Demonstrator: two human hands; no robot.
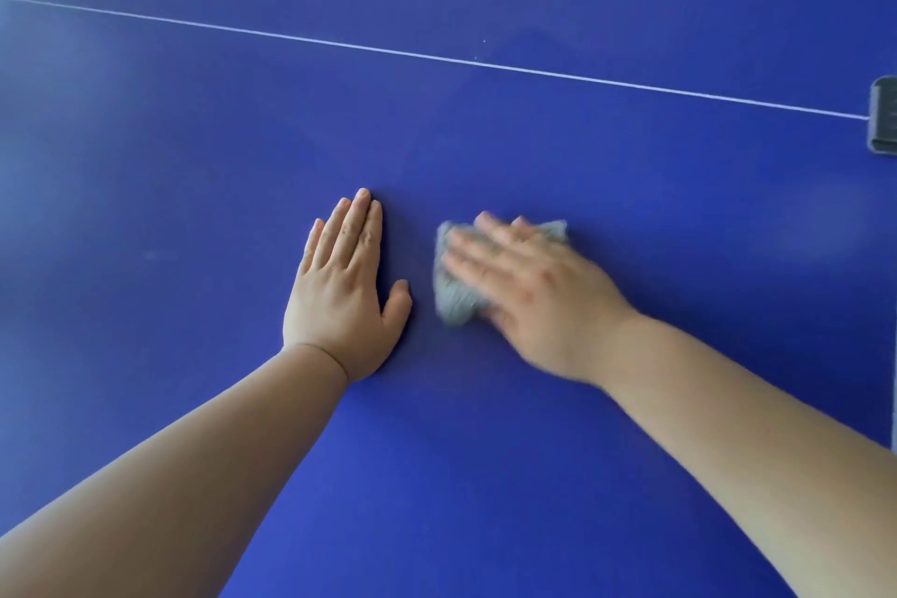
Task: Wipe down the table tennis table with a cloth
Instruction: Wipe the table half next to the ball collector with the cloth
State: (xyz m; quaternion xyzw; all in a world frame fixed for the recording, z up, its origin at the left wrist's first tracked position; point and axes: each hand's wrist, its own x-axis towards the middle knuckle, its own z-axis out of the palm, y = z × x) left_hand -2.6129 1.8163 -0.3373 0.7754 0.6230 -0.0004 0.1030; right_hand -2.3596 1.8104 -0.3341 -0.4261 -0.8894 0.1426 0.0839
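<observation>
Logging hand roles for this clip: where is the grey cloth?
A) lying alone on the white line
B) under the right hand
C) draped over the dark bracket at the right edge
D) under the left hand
B: the grey cloth lies under the flat fingers of the right hand, while the left hand rests bare on the blue table.

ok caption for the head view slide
Right hand presses a grey cloth on the blue table tennis table; left hand rests flat.
</observation>
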